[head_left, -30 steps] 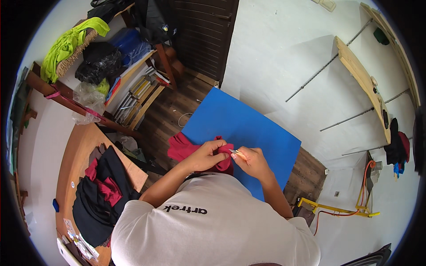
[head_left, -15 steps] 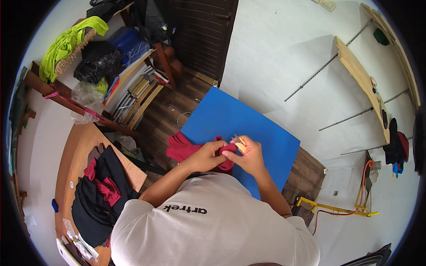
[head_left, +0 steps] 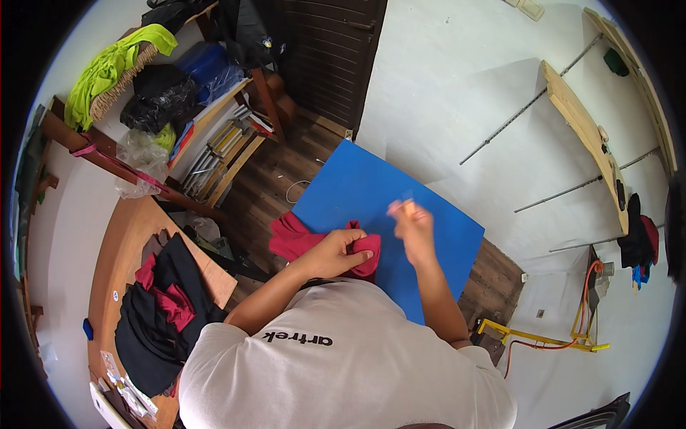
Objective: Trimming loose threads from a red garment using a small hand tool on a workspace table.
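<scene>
Your left hand (head_left: 333,253) pinches the red cloth (head_left: 369,245); apart, your right hand (head_left: 414,226) holds a small, blurred tool (head_left: 409,206); blue bench (head_left: 450,243) is below.

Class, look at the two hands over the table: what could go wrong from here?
1. The right hand is blurred, gripping a small pale tool whose shape is unclear; if sharp, it might nick the left hand on coming close.
2. The red cloth lies bunched at the edge of the blue table, apparently pinched only by the left hand, so it might slip if that grip loosens.
</scene>
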`<state>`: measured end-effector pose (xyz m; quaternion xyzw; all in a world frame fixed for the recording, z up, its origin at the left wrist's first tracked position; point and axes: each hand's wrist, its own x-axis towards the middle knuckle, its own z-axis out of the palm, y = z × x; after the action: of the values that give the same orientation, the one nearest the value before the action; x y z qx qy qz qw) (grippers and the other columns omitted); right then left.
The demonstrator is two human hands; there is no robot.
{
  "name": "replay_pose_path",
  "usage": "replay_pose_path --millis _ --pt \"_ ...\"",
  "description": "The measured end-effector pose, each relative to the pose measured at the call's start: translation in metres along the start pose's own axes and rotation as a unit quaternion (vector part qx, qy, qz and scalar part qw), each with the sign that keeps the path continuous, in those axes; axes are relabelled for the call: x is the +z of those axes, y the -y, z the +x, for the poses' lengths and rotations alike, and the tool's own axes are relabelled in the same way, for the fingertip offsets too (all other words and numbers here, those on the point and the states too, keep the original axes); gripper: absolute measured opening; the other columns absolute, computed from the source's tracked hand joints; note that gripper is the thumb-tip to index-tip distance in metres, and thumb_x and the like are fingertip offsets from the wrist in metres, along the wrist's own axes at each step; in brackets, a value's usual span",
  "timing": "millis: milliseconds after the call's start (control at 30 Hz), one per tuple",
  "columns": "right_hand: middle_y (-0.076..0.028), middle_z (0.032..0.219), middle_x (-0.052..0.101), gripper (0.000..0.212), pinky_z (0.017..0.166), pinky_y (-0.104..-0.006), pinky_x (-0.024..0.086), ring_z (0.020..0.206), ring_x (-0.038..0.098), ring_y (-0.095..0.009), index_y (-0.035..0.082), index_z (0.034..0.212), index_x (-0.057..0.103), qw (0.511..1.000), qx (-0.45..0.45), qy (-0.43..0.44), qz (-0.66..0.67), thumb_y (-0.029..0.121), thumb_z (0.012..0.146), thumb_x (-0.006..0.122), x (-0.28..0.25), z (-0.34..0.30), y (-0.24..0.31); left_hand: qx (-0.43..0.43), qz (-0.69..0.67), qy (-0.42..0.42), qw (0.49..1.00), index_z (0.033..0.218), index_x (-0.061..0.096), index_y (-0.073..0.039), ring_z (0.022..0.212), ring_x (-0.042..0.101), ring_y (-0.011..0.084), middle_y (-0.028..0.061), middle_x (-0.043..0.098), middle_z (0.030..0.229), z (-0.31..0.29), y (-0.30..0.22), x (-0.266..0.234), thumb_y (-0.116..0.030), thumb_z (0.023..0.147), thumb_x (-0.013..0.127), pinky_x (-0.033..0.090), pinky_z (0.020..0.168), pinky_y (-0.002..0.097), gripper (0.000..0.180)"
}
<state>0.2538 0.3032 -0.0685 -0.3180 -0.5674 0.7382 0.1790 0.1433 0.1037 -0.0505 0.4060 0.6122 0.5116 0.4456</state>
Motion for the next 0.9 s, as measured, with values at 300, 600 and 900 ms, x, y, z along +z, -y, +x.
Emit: replay_pose_path --millis 300,600,900 --pt "0.009 0.071 0.054 0.011 0.055 -0.0233 0.036 0.062 0.047 -0.002 0.007 0.096 0.073 0.984 -0.124 0.103 -0.078 0.017 0.1 0.075 0.005 -0.021 -0.012 0.007 -0.041 -0.007 0.999 0.105 0.067 0.002 0.082 0.053 0.0041 -0.0033 0.062 0.086 0.004 0.012 -0.002 -0.008 0.101 0.069 0.047 0.071 0.026 0.011" --pt "0.008 0.072 0.055 0.014 0.054 -0.0216 0.035 0.062 0.045 -0.001 0.006 0.094 0.073 0.987 -0.144 -0.038 -0.063 0.019 0.097 0.078 0.003 -0.023 0.008 0.035 -0.015 -0.016 0.999 0.104 0.067 0.002 0.082 0.052 0.004 -0.0026 0.063 0.085 0.0 0.006 0.001 -0.007 0.1 0.07 0.047 0.069 0.0267 0.011" --pt "0.008 0.07 0.051 0.012 0.05 -0.0226 0.029 0.055 0.037 -0.002 0.007 0.097 0.071 0.982 -0.126 -0.12 0.077 0.018 0.102 0.071 0.006 -0.017 0.006 0.018 -0.016 -0.014 1.0 0.103 0.068 0.002 0.08 0.052 0.0039 -0.0026 0.062 0.084 -0.002 0.008 -0.001 -0.007 0.1 0.07 0.046 0.069 0.0265 0.01"
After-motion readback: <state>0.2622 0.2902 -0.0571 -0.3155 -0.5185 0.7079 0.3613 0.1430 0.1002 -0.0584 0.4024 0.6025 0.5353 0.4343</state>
